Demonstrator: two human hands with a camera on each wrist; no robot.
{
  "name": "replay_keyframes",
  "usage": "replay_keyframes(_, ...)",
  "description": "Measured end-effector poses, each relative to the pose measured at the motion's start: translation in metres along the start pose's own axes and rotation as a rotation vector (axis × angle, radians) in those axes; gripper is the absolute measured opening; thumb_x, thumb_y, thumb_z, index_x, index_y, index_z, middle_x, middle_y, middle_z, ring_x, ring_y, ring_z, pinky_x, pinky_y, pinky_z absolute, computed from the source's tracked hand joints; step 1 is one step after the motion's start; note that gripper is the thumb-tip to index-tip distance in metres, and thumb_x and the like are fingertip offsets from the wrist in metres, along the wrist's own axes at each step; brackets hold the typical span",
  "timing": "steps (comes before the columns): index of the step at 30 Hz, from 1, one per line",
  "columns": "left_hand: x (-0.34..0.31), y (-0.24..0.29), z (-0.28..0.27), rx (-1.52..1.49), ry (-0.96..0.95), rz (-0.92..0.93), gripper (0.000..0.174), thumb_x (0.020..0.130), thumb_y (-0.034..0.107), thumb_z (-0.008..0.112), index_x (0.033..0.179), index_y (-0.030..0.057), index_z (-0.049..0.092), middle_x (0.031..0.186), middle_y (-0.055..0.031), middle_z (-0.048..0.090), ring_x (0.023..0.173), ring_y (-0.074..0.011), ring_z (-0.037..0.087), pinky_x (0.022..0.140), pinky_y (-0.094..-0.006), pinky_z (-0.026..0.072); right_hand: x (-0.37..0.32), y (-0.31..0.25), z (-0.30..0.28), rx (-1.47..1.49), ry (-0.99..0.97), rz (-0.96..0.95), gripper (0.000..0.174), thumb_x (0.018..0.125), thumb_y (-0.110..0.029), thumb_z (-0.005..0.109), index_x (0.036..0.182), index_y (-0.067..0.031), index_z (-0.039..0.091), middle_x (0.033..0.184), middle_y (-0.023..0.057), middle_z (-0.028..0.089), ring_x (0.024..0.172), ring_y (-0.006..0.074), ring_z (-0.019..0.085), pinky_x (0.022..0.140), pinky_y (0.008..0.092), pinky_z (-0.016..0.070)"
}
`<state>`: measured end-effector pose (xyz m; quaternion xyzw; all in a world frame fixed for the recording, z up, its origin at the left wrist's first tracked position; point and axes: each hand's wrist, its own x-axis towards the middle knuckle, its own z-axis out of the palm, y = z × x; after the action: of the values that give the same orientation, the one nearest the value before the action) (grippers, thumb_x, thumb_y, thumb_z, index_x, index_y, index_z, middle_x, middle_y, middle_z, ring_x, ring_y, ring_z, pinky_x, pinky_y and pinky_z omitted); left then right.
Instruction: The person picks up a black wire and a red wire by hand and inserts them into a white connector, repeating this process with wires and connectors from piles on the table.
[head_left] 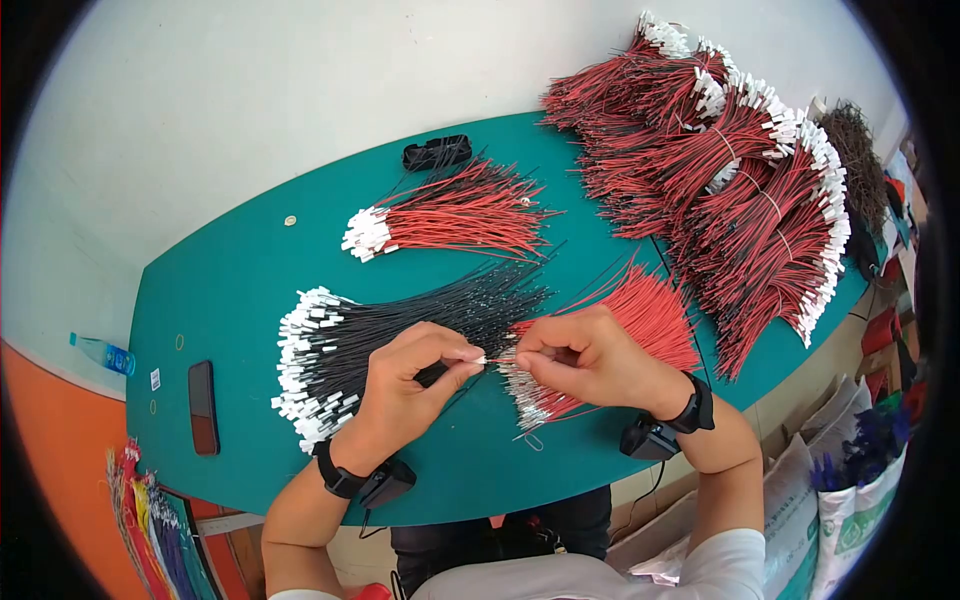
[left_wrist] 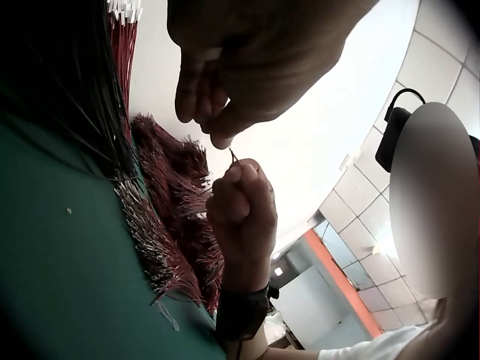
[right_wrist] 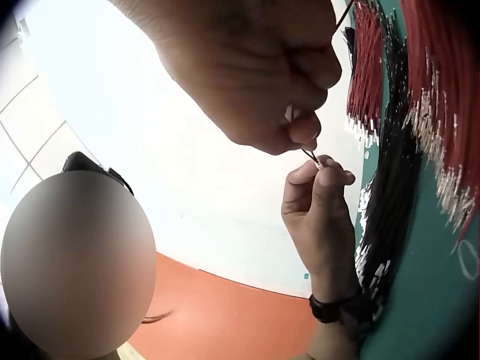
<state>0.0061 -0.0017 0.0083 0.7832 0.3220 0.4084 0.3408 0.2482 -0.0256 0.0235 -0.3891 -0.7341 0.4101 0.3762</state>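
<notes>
The left hand (head_left: 412,385) pinches a small white connector (head_left: 482,361) between thumb and forefinger. Facing it, the right hand (head_left: 597,362) pinches a red wire (head_left: 503,361) that runs to the connector. In the right wrist view the left hand (right_wrist: 321,217) holds the connector (right_wrist: 320,163) below the right hand (right_wrist: 255,75). Under the left hand lies a fan of black wires (head_left: 420,310) with white connectors (head_left: 305,370). A pile of red wires (head_left: 650,320) with bare-looking tips lies under the right hand.
A red-and-black bundle (head_left: 465,215) and a black case (head_left: 437,153) lie at the back of the green table (head_left: 240,300). Large wire bundles (head_left: 720,190) fill the right side. A phone (head_left: 203,408) and a bottle (head_left: 103,354) are at the left.
</notes>
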Motion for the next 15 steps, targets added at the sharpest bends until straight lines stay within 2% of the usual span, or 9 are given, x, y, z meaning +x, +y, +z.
replay_keyframes(4,0.001,0.002,0.001,0.114,0.029,0.105,0.019,0.077,-0.005,0.080,0.093,0.0036,0.075,0.090,-0.0097,0.072,0.082,-0.0197,0.068,0.074,-0.0300,0.0541,0.000,0.003,0.001,0.252,-0.038,0.152,0.007,0.092,-0.009,0.069,0.092,-0.0022,0.067,0.064,0.0053,0.060,0.053,0.0088,0.050,0.048,0.0283,0.0386)
replay_keyframes(7,0.000,0.000,0.001,0.088,0.025,0.075,0.019,0.077,-0.005,0.080,0.093,0.0038,0.075,0.090,-0.0095,0.072,0.082,-0.0200,0.069,0.074,-0.0299,0.0540,0.000,0.006,0.006,0.018,-0.038,0.038,0.007,0.093,-0.010,0.068,0.092,-0.0025,0.068,0.066,0.0063,0.060,0.053,0.0111,0.052,0.050,0.0297,0.0406)
replay_keyframes(13,-0.001,0.000,0.005,0.075,-0.016,0.089,0.020,0.077,-0.005,0.079,0.094,0.0039,0.075,0.090,-0.0095,0.072,0.082,-0.0199,0.069,0.073,-0.0297,0.0541,-0.001,0.005,0.012,-0.181,0.003,-0.129,0.008,0.092,-0.011,0.069,0.090,-0.0039,0.065,0.068,0.0120,0.061,0.059,0.0290,0.062,0.054,0.0393,0.0466)
replay_keyframes(15,-0.002,0.000,0.007,0.052,-0.019,0.073,0.020,0.077,-0.005,0.079,0.094,0.0036,0.075,0.090,-0.0097,0.072,0.081,-0.0201,0.069,0.073,-0.0296,0.0541,-0.001,0.005,0.013,-0.194,0.008,-0.176,0.008,0.091,-0.010,0.069,0.089,-0.0040,0.064,0.069,0.0128,0.060,0.061,0.0317,0.062,0.054,0.0409,0.0464)
